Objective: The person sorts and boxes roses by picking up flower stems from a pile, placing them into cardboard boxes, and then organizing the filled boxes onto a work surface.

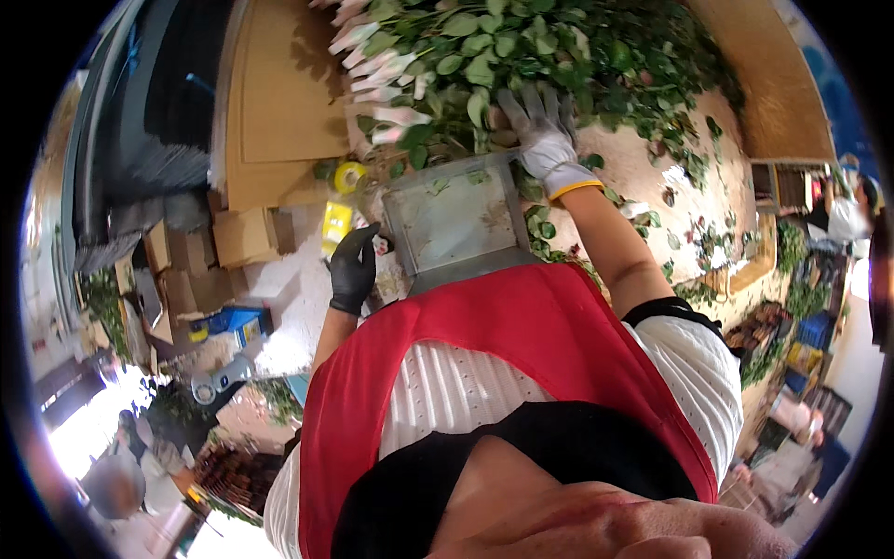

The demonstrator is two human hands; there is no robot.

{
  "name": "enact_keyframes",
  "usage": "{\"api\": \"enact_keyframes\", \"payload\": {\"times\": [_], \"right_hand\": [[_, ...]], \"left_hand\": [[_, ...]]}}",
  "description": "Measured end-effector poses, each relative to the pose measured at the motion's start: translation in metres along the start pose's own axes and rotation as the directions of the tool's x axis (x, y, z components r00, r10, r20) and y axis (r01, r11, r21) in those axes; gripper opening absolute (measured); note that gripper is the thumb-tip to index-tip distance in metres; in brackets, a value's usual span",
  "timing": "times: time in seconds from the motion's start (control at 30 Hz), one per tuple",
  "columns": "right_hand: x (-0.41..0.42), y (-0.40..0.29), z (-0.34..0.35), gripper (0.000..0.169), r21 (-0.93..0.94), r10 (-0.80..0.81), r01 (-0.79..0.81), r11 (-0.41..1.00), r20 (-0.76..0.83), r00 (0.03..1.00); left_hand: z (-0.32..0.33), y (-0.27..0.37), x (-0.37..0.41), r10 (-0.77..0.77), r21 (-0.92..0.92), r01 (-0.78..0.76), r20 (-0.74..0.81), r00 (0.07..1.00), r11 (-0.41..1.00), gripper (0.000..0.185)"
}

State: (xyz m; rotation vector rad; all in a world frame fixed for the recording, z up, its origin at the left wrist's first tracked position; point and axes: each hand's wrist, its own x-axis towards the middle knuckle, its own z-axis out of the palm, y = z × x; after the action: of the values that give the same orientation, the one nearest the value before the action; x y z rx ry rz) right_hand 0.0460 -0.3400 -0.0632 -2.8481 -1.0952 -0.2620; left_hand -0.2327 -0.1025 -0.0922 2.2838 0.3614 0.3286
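Observation:
A heap of leafy cut stems lies across the far side of the workbench, and white-and-pink wraps cover the ends at its left. My right hand, in a grey-and-white glove with a yellow cuff, rests at the near edge of the leaves with its fingers spread. Just in front of my body sits a shallow metal tray with a few leaf bits in it. My left hand, in a black glove, is left of the tray with curled fingers. Beside its fingertips is a small red-and-white item; whether it is gripped is unclear.
A roll of yellow tape and a yellow packet lie left of the tray. Cardboard sheets stand farther left, above cardboard boxes. A cardboard panel borders the stems at right. Other people are in the background.

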Motion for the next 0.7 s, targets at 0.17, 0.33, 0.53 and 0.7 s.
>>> {"api": "enact_keyframes", "payload": {"times": [0.17,0.33,0.53,0.7], "right_hand": [[0.004,0.023,-0.019,0.061,0.488,-0.034,0.02,0.873,0.02,0.999],[0.04,0.028,-0.088,0.049,0.589,0.178,-0.052,0.806,-0.158,0.971],[0.177,0.011,-0.051,0.068,-0.047,-0.192,0.203,0.978,0.17,0.967],[0.193,0.015,-0.023,0.029,-0.081,-0.132,0.17,0.982,0.35,0.927]], "left_hand": [[-0.006,0.0,-0.006,-0.09,0.111,0.102,-0.104,0.991,0.989,0.027],[0.0,-0.028,-0.011,-0.022,0.229,0.095,-0.302,0.953,0.969,0.03],[-0.003,-0.031,0.006,-0.04,0.181,0.09,-0.262,0.964,0.979,0.032],[-0.001,-0.035,0.015,-0.023,0.164,0.066,-0.25,0.968,0.984,0.035]]}}
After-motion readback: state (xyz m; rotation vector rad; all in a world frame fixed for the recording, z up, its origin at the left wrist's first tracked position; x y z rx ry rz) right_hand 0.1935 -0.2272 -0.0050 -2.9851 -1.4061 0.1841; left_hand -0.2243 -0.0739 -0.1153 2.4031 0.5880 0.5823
